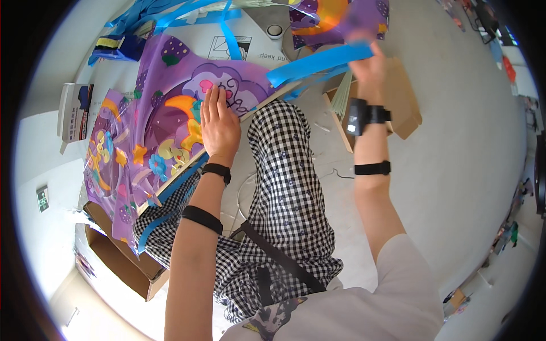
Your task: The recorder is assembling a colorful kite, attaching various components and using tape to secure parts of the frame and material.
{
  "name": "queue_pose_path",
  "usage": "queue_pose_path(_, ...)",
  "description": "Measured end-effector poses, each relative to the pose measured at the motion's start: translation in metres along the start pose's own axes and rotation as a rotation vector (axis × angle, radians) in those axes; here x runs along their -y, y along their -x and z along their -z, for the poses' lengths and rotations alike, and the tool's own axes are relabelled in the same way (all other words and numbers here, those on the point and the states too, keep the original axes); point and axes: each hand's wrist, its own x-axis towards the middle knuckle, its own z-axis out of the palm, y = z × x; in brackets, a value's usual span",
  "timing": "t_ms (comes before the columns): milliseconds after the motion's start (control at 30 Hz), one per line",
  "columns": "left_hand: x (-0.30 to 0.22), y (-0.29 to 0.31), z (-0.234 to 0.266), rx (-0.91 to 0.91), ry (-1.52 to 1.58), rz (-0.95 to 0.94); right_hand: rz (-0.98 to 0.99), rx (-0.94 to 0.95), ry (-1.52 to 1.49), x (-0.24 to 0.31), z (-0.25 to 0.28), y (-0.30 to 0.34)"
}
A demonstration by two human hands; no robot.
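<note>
A shiny purple sheet (156, 71), printed with moons, stars, flowers and strawberries, lies across the table and over my lap. A thin pale wooden stick (176, 173) runs along its near edge. My left hand (221, 129) rests flat on the sheet, fingers stretched out and nothing in them. Off to the right, my right hand (368, 67) is raised and pinches one end of a bright blue strip (315, 63). The strip stretches leftward to the far corner of the sheet. Motion smears the right fingertips. More blue strip (159, 196) trails along the near edge.
An open cardboard box (405, 105) with thin pale sticks (342, 95) stands at right. Another purple sheet (310, 37) lies at the far side, near a small round container (274, 31). Blue strips (133, 20) pile up far left, beside a blue package (120, 48). A brown carton (116, 258) stands lower left.
</note>
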Motion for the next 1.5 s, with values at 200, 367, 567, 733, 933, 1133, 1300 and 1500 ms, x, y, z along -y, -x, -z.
queue_pose_path(200, 0.003, 0.001, -0.005, 0.039, -0.017, 0.04, 0.029, 0.318, 0.211, 0.088, -0.114, -0.008)
queue_pose_path(367, 0.005, 0.003, -0.004, -0.001, 0.068, 0.023, 0.391, 0.203, 0.556, 0.06, -0.217, 0.002)
queue_pose_path(567, 0.008, 0.0, 0.002, -0.018, 0.251, 0.05, -0.281, 0.49, 0.378, -0.071, -0.24, 0.049)
queue_pose_path(733, 0.017, 0.006, 0.003, -0.006, 0.742, 0.287, 0.059, 0.715, 1.025, -0.229, -0.189, 0.092)
queue_pose_path(933, 0.037, 0.016, -0.01, -0.161, 1.012, 0.384, -0.242, 0.461, 0.944, -0.338, -0.148, 0.136)
queue_pose_path(1133, 0.044, 0.013, 0.035, 0.002, 1.03, 0.405, -0.213, 0.48, 0.867, -0.341, -0.132, 0.136)
queue_pose_path(1300, 0.046, 0.019, 0.073, -0.136, 1.276, 0.384, -0.274, 0.452, 0.874, -0.33, -0.132, 0.137)
queue_pose_path(1500, 0.051, 0.016, 0.078, -0.202, 0.975, 0.473, -0.259, 0.501, 0.903, -0.33, -0.127, 0.143)
